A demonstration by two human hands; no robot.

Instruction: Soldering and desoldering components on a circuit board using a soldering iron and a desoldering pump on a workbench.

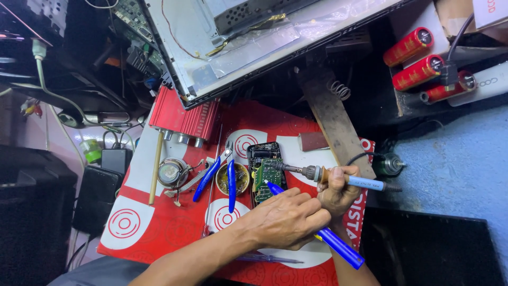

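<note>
Near the frame's centre, the left hand (286,220) clenches its fingers around a long blue plastic desoldering pump (338,246), whose tip rests on the small green circuit board (268,177) in an open black casing (263,153). Just right of it, the right hand (338,190) grasps a soldering iron with a blue handle (365,183), its metal tip touching the same board. Blue-handled pliers (222,177) lie left of the board on the red-and-white surface (159,222).

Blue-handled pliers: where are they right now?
Head view, left of centre: the blue-handled pliers lie untouched on the red mat, between the small round speaker and the round tin, left of the green circuit board.
</note>
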